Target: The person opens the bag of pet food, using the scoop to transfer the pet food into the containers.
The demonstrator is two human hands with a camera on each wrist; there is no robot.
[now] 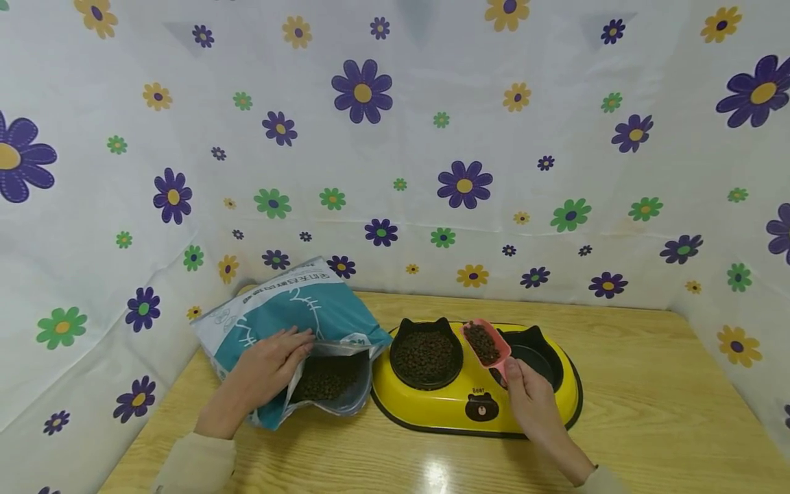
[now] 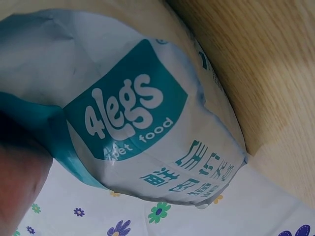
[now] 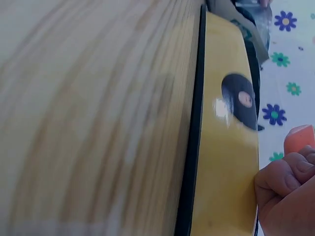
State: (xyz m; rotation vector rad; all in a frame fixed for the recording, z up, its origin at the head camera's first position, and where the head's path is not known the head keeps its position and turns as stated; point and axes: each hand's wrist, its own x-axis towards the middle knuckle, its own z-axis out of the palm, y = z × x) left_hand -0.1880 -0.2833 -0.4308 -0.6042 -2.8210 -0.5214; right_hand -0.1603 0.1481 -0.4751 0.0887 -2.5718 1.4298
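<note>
My right hand grips the handle of a pink scoop heaped with brown kibble. The scoop is over the middle of a yellow double feeder, between its two bowls. Kibble covers the inside of the left cat-eared black bowl; the right black bowl shows a bare dark inside. My left hand rests with extended fingers on a teal and white pet food bag, beside its open mouth, its thumb hidden. The bag lies tilted, with kibble visible inside.
A wood-grain table bears the bag and the feeder, which stand side by side. Behind and on both sides hangs a white cloth printed with flowers. The feeder's black rim runs along its base.
</note>
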